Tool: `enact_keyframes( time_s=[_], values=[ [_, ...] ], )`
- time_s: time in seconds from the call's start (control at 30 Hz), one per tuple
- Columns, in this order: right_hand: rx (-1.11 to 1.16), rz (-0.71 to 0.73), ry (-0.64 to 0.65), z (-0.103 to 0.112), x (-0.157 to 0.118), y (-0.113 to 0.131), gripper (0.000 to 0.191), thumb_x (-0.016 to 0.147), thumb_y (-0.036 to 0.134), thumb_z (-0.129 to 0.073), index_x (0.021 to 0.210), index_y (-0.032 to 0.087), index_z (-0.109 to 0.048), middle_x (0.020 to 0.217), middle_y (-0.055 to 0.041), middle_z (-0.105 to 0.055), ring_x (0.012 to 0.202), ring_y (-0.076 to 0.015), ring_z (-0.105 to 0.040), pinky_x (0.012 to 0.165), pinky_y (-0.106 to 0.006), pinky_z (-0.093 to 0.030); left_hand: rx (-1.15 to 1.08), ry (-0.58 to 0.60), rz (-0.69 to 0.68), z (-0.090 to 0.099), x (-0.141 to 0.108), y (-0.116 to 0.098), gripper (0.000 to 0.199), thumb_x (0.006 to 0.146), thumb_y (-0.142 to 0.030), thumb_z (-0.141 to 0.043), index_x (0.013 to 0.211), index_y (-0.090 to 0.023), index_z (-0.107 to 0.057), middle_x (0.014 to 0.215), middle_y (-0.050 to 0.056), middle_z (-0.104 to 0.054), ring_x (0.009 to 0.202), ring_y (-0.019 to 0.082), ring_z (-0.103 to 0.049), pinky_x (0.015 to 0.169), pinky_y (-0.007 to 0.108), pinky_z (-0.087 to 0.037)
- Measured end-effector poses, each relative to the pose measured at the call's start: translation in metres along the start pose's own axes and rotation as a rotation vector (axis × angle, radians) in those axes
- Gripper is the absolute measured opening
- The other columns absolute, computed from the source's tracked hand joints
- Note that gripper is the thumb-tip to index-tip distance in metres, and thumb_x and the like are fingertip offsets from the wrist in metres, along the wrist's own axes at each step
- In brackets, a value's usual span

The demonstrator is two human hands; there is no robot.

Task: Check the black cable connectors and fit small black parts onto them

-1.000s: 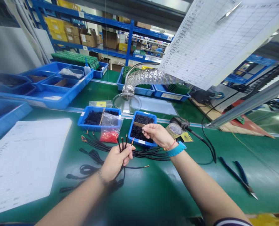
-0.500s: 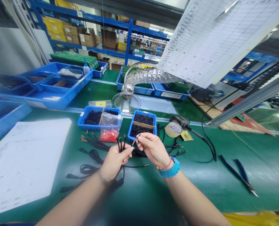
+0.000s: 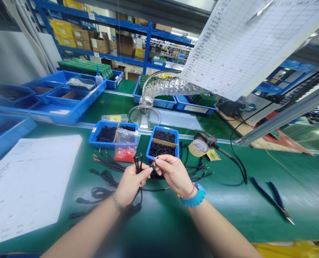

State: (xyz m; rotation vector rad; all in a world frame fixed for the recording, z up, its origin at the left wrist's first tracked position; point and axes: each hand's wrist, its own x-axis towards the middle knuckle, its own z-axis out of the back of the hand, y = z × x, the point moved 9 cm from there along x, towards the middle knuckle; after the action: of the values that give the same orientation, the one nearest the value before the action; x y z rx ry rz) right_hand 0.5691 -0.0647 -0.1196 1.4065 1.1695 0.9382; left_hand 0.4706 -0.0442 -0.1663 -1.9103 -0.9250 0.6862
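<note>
while the green surface stretches before you, your left hand grips black cables above it, between near and far edges; your right hand pinches one cable's coloured wires, apparently sleeving one; the next move calls for a light, well-aligned push.

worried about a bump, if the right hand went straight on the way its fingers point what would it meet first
The right hand would likely meet the coloured wires in the left hand first; depth hides whether they touch.
</note>
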Motion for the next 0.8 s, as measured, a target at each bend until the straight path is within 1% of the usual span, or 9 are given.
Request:
enact_keyframes(
  time_s=[0.07, 0.17, 0.27, 0.37, 0.47, 0.63, 0.8],
  values=[
    [-0.065, 0.004, -0.005, -0.001, -0.003, -0.001, 0.009, 0.066, 0.024, -0.066, 0.068, 0.016, -0.064, 0.056, 0.0017, -0.056, 0.049, -0.0076, -0.046, 0.046, -0.022, -0.036, 0.004, -0.006, -0.006, 0.001, 0.000, 0.001, 0.021, 0.069, -0.031, -0.061, 0.065, -0.013, -0.051, 0.055, -0.004, -0.046, 0.042, 0.003, -0.033, 0.040, 0.019, -0.022],
    [-0.238, 0.010, 0.005, -0.001, -0.006, 0.001, 0.010, 0.067, 0.025, -0.065, 0.066, 0.015, -0.064, 0.054, 0.0025, -0.054, 0.048, -0.0071, -0.044, 0.047, -0.022, -0.036, 0.016, -0.011, -0.010, 0.001, 0.000, 0.001, 0.020, 0.069, -0.029, -0.061, 0.065, -0.013, -0.050, 0.054, -0.004, -0.045, 0.042, 0.003, -0.033, 0.041, 0.019, -0.023],
    [-0.332, 0.002, 0.022, 0.002, -0.006, 0.005, 0.011, 0.067, 0.026, -0.064, 0.069, 0.015, -0.065, 0.055, 0.0021, -0.055, 0.048, -0.0068, -0.044, 0.047, -0.022, -0.036, 0.018, 0.008, -0.006, -0.002, 0.000, 0.000, 0.021, 0.072, -0.030, -0.059, 0.065, -0.013, -0.049, 0.055, -0.004, -0.046, 0.042, 0.003, -0.032, 0.041, 0.019, -0.022],
    [-0.247, 0.047, -0.022, 0.010, -0.003, 0.015, 0.012, 0.067, 0.025, -0.064, 0.075, 0.016, -0.065, 0.057, 0.0015, -0.058, 0.050, -0.0078, -0.048, 0.050, -0.023, -0.040, 0.001, 0.054, 0.007, -0.007, 0.000, -0.001, 0.021, 0.075, -0.032, -0.055, 0.070, -0.012, -0.052, 0.058, -0.003, -0.047, 0.043, 0.003, -0.032, 0.040, 0.019, -0.022],
    [-0.155, 0.117, -0.070, 0.017, 0.000, 0.024, 0.011, 0.067, 0.023, -0.065, 0.075, 0.016, -0.064, 0.060, 0.0007, -0.060, 0.052, -0.0088, -0.051, 0.052, -0.023, -0.042, -0.010, 0.076, 0.019, -0.009, -0.001, 0.001, 0.021, 0.076, -0.033, -0.053, 0.075, -0.012, -0.054, 0.061, -0.002, -0.048, 0.043, 0.003, -0.032, 0.040, 0.019, -0.021],
    [-0.083, 0.128, -0.054, 0.013, 0.002, 0.024, 0.009, 0.068, 0.021, -0.065, 0.075, 0.016, -0.063, 0.060, 0.0008, -0.060, 0.052, -0.0083, -0.052, 0.052, -0.022, -0.042, -0.012, 0.078, 0.026, -0.009, -0.001, 0.003, 0.022, 0.076, -0.034, -0.053, 0.075, -0.012, -0.055, 0.060, -0.002, -0.048, 0.043, 0.003, -0.032, 0.040, 0.019, -0.021],
    [-0.087, 0.114, -0.047, 0.011, 0.003, 0.023, 0.009, 0.067, 0.021, -0.065, 0.074, 0.015, -0.063, 0.059, 0.0008, -0.061, 0.051, -0.0077, -0.052, 0.051, -0.022, -0.042, -0.009, 0.081, 0.026, -0.009, -0.002, 0.003, 0.021, 0.076, -0.033, -0.054, 0.075, -0.012, -0.055, 0.059, -0.002, -0.048, 0.044, 0.003, -0.032, 0.041, 0.019, -0.021]
  ],
)
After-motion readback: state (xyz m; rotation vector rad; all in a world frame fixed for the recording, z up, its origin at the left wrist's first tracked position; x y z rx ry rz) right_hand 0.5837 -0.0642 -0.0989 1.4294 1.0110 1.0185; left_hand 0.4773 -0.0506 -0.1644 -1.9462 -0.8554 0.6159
